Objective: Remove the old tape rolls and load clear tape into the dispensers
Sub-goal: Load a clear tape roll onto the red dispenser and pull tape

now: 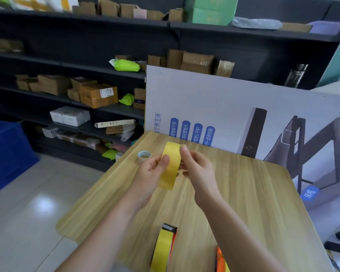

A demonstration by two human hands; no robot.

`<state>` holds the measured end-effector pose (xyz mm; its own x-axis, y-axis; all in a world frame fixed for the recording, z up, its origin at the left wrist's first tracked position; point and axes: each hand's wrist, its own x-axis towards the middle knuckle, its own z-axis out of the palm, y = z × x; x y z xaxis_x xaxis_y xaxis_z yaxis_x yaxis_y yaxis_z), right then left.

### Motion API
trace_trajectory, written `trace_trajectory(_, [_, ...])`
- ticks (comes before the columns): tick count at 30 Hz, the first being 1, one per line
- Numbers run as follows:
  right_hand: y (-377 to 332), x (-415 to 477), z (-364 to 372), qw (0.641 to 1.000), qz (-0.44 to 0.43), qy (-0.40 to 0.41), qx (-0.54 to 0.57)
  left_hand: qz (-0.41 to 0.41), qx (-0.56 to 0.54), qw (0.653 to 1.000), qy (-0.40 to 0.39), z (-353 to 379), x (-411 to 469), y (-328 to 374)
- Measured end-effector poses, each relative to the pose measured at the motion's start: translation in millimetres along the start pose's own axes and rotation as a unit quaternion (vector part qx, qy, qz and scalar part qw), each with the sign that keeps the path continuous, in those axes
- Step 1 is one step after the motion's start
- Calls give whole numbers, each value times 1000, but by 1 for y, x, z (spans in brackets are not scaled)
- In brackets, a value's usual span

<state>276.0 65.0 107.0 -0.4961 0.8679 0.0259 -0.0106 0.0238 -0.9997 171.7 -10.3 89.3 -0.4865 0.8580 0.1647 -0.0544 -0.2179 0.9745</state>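
Note:
A yellow tape roll point(170, 165) is held up over the middle of the wooden table point(243, 193). My left hand point(152, 172) pinches its left side and my right hand point(197, 167) grips its right side. A small clear tape roll point(144, 156) lies flat on the table's far left corner. At the near edge stands an orange dispenser point(170, 235) with a yellow tape roll point(161, 250) loaded in it. A second orange dispenser point(221, 260) pokes in at the bottom, mostly hidden by my right forearm.
A large printed board point(234, 107) leans upright along the table's far edge. Dark shelves point(86, 67) with cardboard boxes and parcels line the back wall. A blue crate point(6, 152) sits on the tiled floor at left.

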Motion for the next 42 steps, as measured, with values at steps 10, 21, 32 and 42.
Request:
trace_trajectory(10, [-15,30,20,989,85,5,119,35,93,991,-94,-35,13,5])
trace_trajectory(21, [-12,60,18,976,116,-57,176,66,216,973,-35,-46,48,11])
trace_trajectory(32, [-11,81,38,941,234,-32,242,-12,143,989,-38,-69,74,-6])
trace_trajectory(42, [-10,99,102,967,136,-90,194,-115,194,970,93,-116,114,-14])
